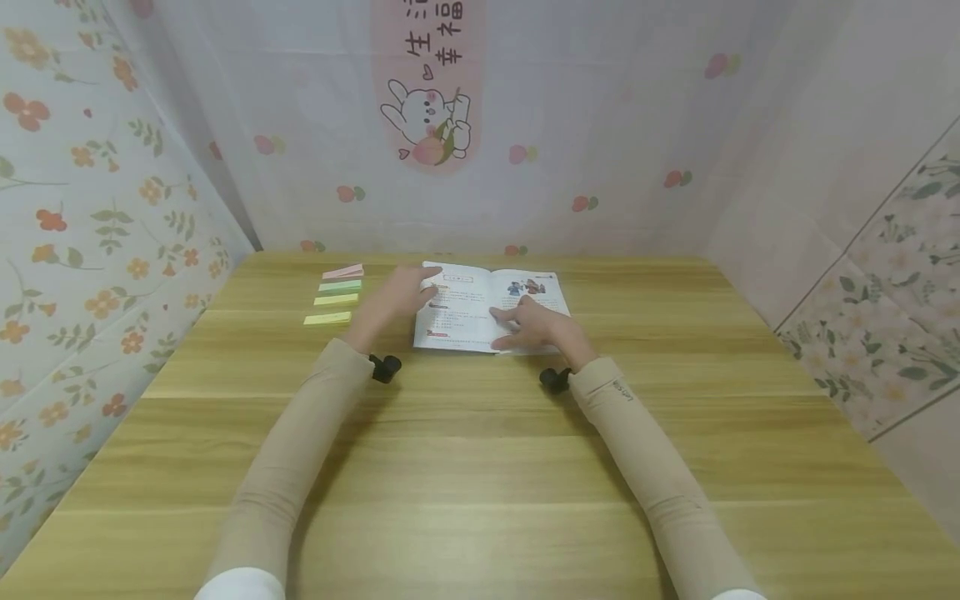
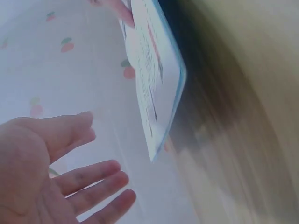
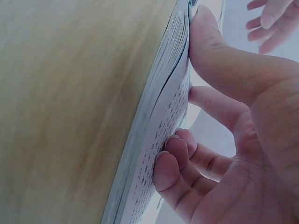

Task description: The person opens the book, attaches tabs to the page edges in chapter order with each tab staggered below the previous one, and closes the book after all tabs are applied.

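If the right hand (image 1: 536, 323), fingers apart, is lifted, the book (image 1: 468, 302) may be sprung shut; the left hand (image 1: 395, 293) is splayed alongside.

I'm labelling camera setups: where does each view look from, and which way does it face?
Head: worn on the person's head, facing forward and down at the open book on the table; both sleeves, the left grip and right grip show.
Left wrist: on that wrist, facing past the left grip toward the book and patterned cloth; part of the right grip shows at top.
Right wrist: on that wrist, facing the right grip at the pages; the left grip shows top right.
Shared: both wrist views show the book and both grips.
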Demonstrator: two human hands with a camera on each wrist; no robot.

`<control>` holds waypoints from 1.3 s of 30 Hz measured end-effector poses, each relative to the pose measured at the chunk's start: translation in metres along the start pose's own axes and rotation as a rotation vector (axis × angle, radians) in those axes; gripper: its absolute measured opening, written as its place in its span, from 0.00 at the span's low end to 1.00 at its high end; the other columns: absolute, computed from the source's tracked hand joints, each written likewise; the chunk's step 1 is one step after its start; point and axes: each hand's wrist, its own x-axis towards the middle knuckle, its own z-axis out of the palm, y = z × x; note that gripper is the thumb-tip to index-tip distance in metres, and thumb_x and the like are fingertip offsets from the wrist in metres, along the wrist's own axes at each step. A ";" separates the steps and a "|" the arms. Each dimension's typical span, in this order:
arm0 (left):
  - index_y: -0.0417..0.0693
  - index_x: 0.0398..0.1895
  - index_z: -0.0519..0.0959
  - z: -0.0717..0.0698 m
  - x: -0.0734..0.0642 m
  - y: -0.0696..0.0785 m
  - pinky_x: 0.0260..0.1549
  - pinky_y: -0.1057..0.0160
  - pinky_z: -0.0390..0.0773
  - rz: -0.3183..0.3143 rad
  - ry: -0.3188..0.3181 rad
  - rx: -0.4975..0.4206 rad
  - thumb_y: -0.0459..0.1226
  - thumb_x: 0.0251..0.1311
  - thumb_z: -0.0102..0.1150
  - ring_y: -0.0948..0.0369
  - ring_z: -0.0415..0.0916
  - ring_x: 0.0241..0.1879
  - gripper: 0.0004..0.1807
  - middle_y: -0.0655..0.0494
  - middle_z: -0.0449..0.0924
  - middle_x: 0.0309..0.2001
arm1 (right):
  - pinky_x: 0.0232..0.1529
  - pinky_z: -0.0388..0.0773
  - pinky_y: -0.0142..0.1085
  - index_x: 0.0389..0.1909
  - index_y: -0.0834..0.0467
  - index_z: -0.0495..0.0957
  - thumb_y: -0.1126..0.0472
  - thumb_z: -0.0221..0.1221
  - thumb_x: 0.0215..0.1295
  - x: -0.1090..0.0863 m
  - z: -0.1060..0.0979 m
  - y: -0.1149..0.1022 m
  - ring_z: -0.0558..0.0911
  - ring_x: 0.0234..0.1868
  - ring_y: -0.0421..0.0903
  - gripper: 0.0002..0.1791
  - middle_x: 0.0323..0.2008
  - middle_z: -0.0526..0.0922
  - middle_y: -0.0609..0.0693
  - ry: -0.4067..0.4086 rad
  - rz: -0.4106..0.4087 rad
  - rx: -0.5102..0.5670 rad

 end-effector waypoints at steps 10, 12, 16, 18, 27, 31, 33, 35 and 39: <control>0.41 0.73 0.66 -0.010 0.003 -0.028 0.64 0.38 0.67 -0.051 0.109 -0.039 0.39 0.76 0.48 0.37 0.61 0.69 0.26 0.33 0.63 0.71 | 0.58 0.72 0.48 0.79 0.47 0.55 0.38 0.62 0.67 -0.001 -0.001 -0.001 0.70 0.50 0.53 0.44 0.60 0.65 0.68 -0.018 -0.008 -0.010; 0.43 0.74 0.67 -0.013 0.003 -0.033 0.65 0.37 0.65 -0.065 0.114 -0.023 0.39 0.76 0.48 0.36 0.60 0.70 0.26 0.33 0.62 0.71 | 0.57 0.72 0.48 0.79 0.47 0.55 0.38 0.62 0.67 -0.001 0.000 0.000 0.70 0.50 0.53 0.44 0.59 0.65 0.68 -0.020 -0.012 -0.005; 0.42 0.73 0.67 -0.021 0.006 -0.045 0.69 0.38 0.59 -0.080 0.126 -0.031 0.37 0.75 0.47 0.37 0.57 0.72 0.25 0.35 0.63 0.72 | 0.56 0.72 0.47 0.79 0.47 0.55 0.38 0.61 0.67 -0.001 0.000 0.001 0.69 0.49 0.52 0.45 0.60 0.64 0.68 -0.018 -0.013 -0.011; 0.40 0.73 0.66 -0.024 0.006 -0.052 0.69 0.38 0.58 -0.091 0.135 -0.045 0.37 0.75 0.46 0.37 0.55 0.73 0.26 0.35 0.62 0.72 | 0.55 0.72 0.47 0.79 0.48 0.55 0.38 0.61 0.67 -0.001 0.000 0.001 0.69 0.49 0.52 0.45 0.59 0.65 0.68 -0.014 -0.013 -0.012; 0.37 0.72 0.66 -0.027 0.003 -0.082 0.70 0.38 0.56 -0.121 0.175 -0.179 0.37 0.75 0.44 0.37 0.54 0.73 0.26 0.33 0.60 0.73 | 0.54 0.71 0.45 0.79 0.47 0.55 0.38 0.62 0.67 -0.002 -0.002 0.000 0.69 0.49 0.52 0.44 0.57 0.65 0.64 -0.011 -0.003 -0.007; 0.34 0.70 0.67 -0.028 0.001 -0.091 0.69 0.38 0.59 -0.134 0.195 -0.175 0.36 0.74 0.45 0.36 0.58 0.71 0.25 0.32 0.63 0.71 | 0.49 0.70 0.42 0.79 0.47 0.55 0.38 0.61 0.68 -0.001 -0.002 0.001 0.68 0.47 0.51 0.44 0.54 0.66 0.63 -0.013 -0.008 -0.016; 0.33 0.70 0.67 -0.028 0.000 -0.096 0.69 0.39 0.60 -0.146 0.189 -0.165 0.35 0.74 0.44 0.36 0.59 0.70 0.25 0.32 0.64 0.70 | 0.49 0.70 0.42 0.79 0.47 0.55 0.38 0.61 0.68 -0.001 -0.001 0.002 0.68 0.46 0.51 0.44 0.54 0.66 0.63 -0.016 -0.009 -0.016; 0.31 0.69 0.67 -0.027 -0.001 -0.100 0.69 0.39 0.60 -0.158 0.172 -0.154 0.34 0.74 0.43 0.36 0.59 0.70 0.24 0.31 0.64 0.70 | 0.49 0.70 0.42 0.79 0.47 0.55 0.38 0.61 0.68 -0.001 -0.001 0.002 0.68 0.46 0.51 0.44 0.55 0.66 0.63 -0.017 -0.008 -0.018; 0.28 0.68 0.67 -0.027 -0.007 -0.109 0.70 0.38 0.57 -0.198 0.131 -0.130 0.33 0.75 0.43 0.34 0.56 0.71 0.24 0.29 0.63 0.69 | 0.51 0.71 0.43 0.79 0.47 0.55 0.37 0.60 0.68 0.000 -0.001 0.003 0.69 0.47 0.51 0.44 0.55 0.67 0.64 -0.019 -0.009 -0.022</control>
